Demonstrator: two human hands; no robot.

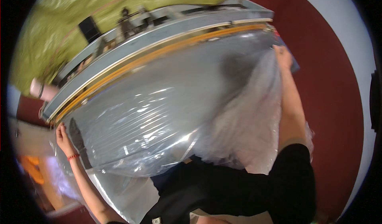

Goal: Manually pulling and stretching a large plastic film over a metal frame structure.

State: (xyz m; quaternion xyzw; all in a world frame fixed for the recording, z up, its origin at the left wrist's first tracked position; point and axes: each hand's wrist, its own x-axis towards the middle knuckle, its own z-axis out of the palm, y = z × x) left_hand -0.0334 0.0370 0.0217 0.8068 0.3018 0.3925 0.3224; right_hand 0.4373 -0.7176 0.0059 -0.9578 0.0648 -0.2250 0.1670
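A wide sheet of clear plastic film point(147, 116) spreads over a grey tabletop between my arms, wrinkled and shiny in the middle. At the far right corner, my right hand point(283, 57) is closed on the film's edge, beside the end of a long orange strip point(175, 46). On the left, my left hand point(65, 139) pinches the film's other side near the strip's left end, with a red bracelet on its wrist. From the right hand a loose, cloudy fold of film point(248, 120) hangs toward my body. The exact grip of the fingertips is small and blurred.
Along the far side runs a long grey metal machine frame point(167, 31) with fittings behind it. Yellow-green sheeting point(79, 13) lies beyond. A pink cylinder point(43, 90) stands past the left end, an orange item point(33, 169) lies lower left, and dark red floor point(330, 104) stretches right.
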